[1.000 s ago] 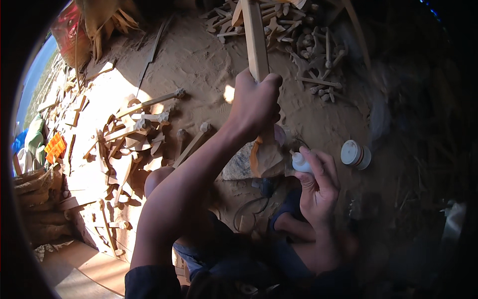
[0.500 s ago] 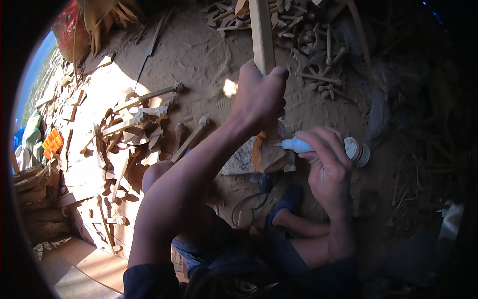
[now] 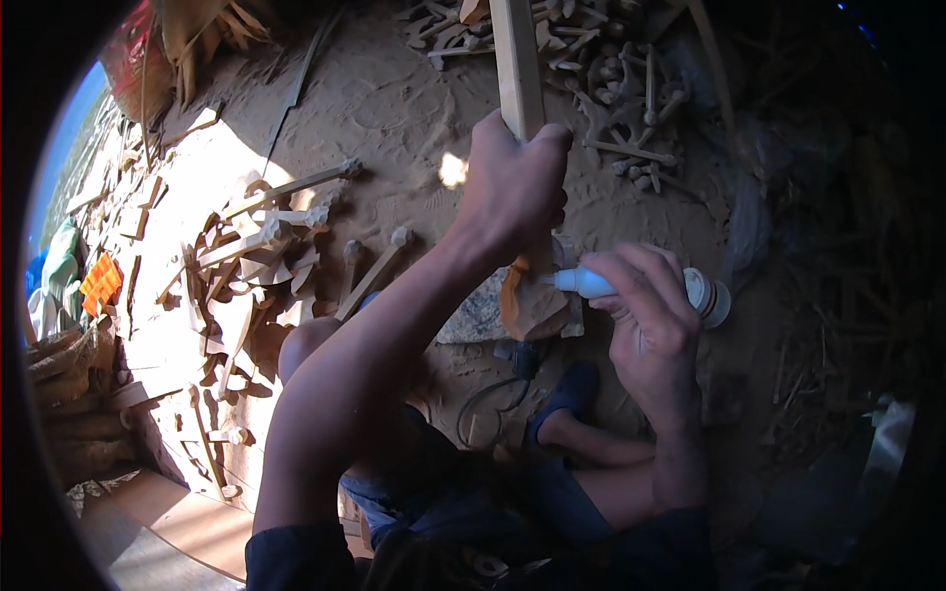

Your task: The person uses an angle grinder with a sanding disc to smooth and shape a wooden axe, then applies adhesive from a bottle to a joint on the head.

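My left hand [image 3: 517, 177] is wrapped round a long, square-sided wooden stick [image 3: 517, 74], which runs up past the top edge. Below that fist is a shaped wooden piece [image 3: 542, 307] with an orange strip [image 3: 509, 295] along its left side; it rests on a grey stone block [image 3: 471, 317]. In my right hand [image 3: 650, 320] lies a white squeeze bottle [image 3: 589, 283], tipped on its side, its thin nozzle pointing left at the wooden piece. Whether the tip touches the wood I cannot tell. The hand hides the bottle's middle; its round base [image 3: 708, 298] shows behind the fingers.
Carved wooden pieces [image 3: 241, 251] are heaped in sunlight to the left, with an orange object [image 3: 101, 284] beyond them. Another pile of knobbed sticks [image 3: 631, 113] lies at the far right. A black cable [image 3: 471, 404] curls near my foot [image 3: 572, 399]. Dark clutter fills the right.
Both hands stay almost in place. The bottle's nozzle has shifted very slightly left and up over the wooden piece.
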A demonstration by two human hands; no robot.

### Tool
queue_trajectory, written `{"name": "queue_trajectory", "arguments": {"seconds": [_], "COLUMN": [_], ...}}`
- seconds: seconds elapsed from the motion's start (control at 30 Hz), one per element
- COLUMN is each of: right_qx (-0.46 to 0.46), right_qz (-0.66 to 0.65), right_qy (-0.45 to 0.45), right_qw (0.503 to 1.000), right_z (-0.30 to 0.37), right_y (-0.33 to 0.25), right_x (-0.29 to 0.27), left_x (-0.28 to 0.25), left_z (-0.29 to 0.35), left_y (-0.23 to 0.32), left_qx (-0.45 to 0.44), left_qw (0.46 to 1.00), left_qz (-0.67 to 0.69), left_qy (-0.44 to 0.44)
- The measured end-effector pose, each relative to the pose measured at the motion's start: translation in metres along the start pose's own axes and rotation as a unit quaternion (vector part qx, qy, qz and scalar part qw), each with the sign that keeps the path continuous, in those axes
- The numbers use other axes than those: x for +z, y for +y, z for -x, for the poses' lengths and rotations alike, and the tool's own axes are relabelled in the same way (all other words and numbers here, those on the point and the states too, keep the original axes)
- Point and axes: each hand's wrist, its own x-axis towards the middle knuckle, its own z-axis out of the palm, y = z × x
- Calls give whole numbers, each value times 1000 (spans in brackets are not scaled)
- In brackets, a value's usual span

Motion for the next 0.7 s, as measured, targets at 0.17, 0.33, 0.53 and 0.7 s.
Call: {"name": "queue_trajectory", "arguments": {"seconds": [0.17,0.33,0.53,0.7], "right_qx": [5,13,9,15], "right_qz": [-6,-30,-21,-25], "right_qy": [-9,2,7,10], "right_qw": [1000,999,1000,1000], "right_z": [3,6,11,16], "right_y": [-2,-7,-9,-13], "right_x": [-5,-7,-13,-14], "left_x": [2,0,2,2], "left_z": [4,3,2,2], "left_y": [3,1,1,2], "left_qx": [-19,-41,-53,-49], "left_qw": [1000,998,998,998], "left_qz": [15,39,34,46], "left_qy": [9,1,6,14]}}
